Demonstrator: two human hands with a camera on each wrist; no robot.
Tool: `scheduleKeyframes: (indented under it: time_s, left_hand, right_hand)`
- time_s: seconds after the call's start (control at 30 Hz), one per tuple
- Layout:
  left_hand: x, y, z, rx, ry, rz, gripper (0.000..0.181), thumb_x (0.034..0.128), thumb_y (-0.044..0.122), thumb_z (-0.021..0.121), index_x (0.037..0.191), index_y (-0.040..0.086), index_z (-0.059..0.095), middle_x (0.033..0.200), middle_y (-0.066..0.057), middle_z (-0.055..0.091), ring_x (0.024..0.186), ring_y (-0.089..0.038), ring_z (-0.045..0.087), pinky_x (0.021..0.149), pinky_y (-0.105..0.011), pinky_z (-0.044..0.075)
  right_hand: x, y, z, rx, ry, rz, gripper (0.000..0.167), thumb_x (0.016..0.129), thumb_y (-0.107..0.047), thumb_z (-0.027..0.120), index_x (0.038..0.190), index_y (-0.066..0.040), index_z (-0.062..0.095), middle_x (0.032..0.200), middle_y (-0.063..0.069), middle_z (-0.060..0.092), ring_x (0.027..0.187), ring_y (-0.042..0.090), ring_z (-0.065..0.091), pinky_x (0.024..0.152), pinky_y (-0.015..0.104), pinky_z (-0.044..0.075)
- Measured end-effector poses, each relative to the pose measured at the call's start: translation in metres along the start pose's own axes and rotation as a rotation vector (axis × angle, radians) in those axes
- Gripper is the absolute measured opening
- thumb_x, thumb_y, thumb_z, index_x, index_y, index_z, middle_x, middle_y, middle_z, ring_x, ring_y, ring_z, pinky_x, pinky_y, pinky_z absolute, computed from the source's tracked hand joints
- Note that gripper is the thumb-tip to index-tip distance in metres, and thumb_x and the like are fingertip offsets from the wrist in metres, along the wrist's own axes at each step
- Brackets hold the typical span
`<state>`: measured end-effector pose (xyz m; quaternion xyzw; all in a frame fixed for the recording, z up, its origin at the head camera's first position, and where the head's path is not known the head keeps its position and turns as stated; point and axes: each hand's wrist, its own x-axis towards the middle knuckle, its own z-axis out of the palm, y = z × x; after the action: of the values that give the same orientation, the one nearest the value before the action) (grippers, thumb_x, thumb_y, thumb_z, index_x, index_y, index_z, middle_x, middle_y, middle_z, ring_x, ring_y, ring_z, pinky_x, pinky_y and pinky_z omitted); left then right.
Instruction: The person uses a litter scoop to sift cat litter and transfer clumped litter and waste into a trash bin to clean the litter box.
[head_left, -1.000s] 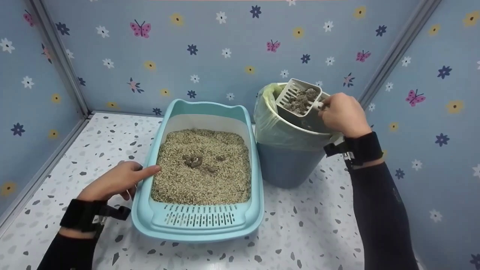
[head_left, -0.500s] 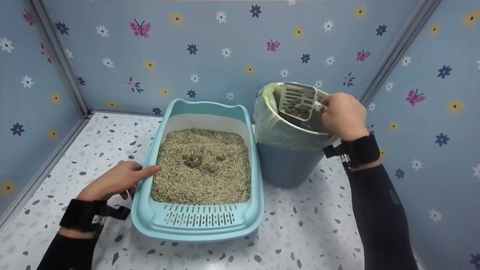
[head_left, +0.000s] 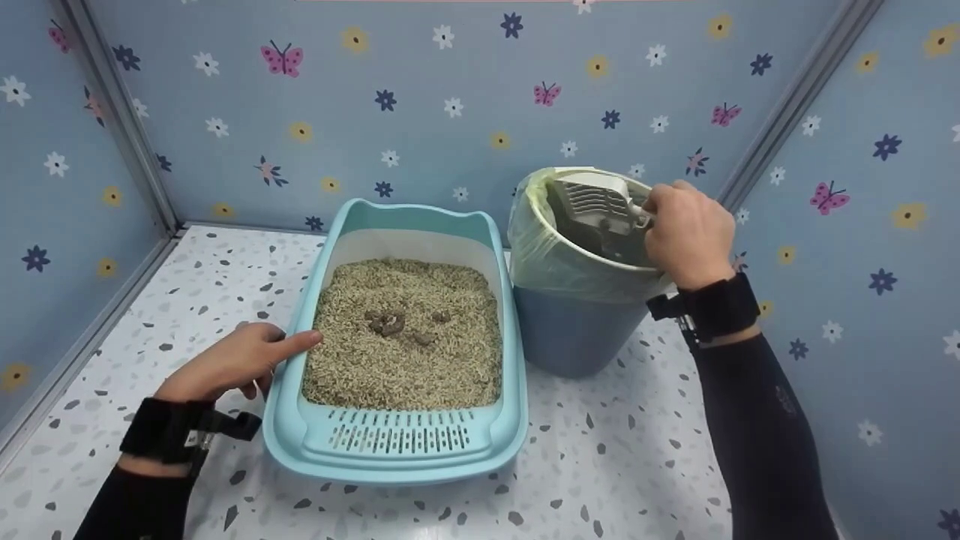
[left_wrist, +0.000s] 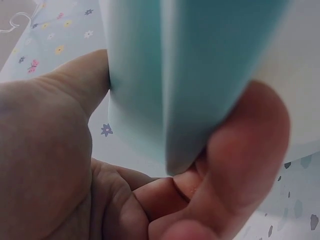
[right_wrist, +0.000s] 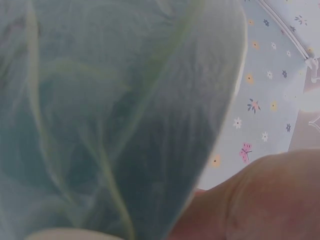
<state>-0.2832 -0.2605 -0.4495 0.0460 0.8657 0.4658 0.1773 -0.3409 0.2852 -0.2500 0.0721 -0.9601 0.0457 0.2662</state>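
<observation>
My left hand (head_left: 232,364) grips the left rim of the blue litter box (head_left: 394,465); in the left wrist view, thumb and curled fingers (left_wrist: 250,150) hold the rim from both sides. Litter (head_left: 405,367) fills the box, with dark clumps (head_left: 388,322) near its middle. At the right, my right hand (head_left: 690,232) pinches the handle of a slotted scoop (head_left: 596,196), tilted steeply inside the mouth of the lined bin (head_left: 574,330). Little material shows on the scoop. The right wrist view shows mostly the translucent liner (right_wrist: 165,100) and part of the hand (right_wrist: 265,195).
The bin stands close against the box's right side, its green liner (head_left: 555,259) folded over the rim. Flowered panels (head_left: 465,97) enclose the speckled table (head_left: 615,457) at the back and both sides.
The scoop has tipped over and lowered into the bin, and the dark clumps it carried no longer lie heaped on it. My left hand and the box have stayed in place.
</observation>
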Motion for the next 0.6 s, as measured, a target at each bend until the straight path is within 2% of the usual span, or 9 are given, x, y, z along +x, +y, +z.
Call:
scheduleKeyframes:
  time_s: [0.17, 0.4, 0.5, 0.6]
  left_hand:
    - [-0.001, 0.000, -0.001, 0.005, 0.001, -0.008, 0.069, 0.1086, 0.067, 0.062, 0.114, -0.001, 0.066, 0.079, -0.009, 0.070, 0.061, -0.024, 0.071, 0.053, -0.035, 0.056]
    - [-0.003, 0.003, 0.000, 0.009, 0.001, 0.002, 0.070, 0.1082, 0.068, 0.062, 0.116, -0.002, 0.066, 0.084, -0.011, 0.073, 0.062, -0.024, 0.071, 0.053, -0.035, 0.057]
    - [-0.003, 0.004, 0.000, 0.011, 0.000, 0.005, 0.070, 0.1083, 0.068, 0.062, 0.115, -0.002, 0.067, 0.084, -0.011, 0.073, 0.062, -0.024, 0.071, 0.053, -0.035, 0.057]
    - [-0.003, 0.004, -0.001, 0.009, -0.002, 0.002, 0.070, 0.1082, 0.068, 0.062, 0.115, -0.001, 0.067, 0.085, -0.012, 0.074, 0.062, -0.024, 0.071, 0.053, -0.034, 0.056]
  right_hand:
    - [0.000, -0.001, 0.000, -0.002, 0.007, 0.007, 0.035, 0.083, 0.014, 0.057, 0.110, 0.001, 0.076, 0.103, 0.022, 0.070, 0.081, 0.043, 0.066, 0.065, 0.061, 0.052]
    - [-0.001, -0.004, -0.006, 0.033, -0.057, 0.073, 0.040, 0.085, 0.011, 0.051, 0.118, 0.006, 0.072, 0.107, 0.024, 0.068, 0.087, 0.044, 0.064, 0.071, 0.062, 0.054]
    - [-0.004, -0.008, -0.010, 0.071, -0.041, 0.085, 0.038, 0.093, 0.008, 0.051, 0.124, 0.007, 0.073, 0.109, 0.025, 0.069, 0.090, 0.044, 0.064, 0.072, 0.061, 0.055]
    - [-0.009, -0.015, -0.016, 0.119, -0.003, 0.073, 0.029, 0.102, 0.000, 0.059, 0.126, 0.006, 0.074, 0.110, 0.024, 0.070, 0.092, 0.044, 0.066, 0.073, 0.060, 0.055]
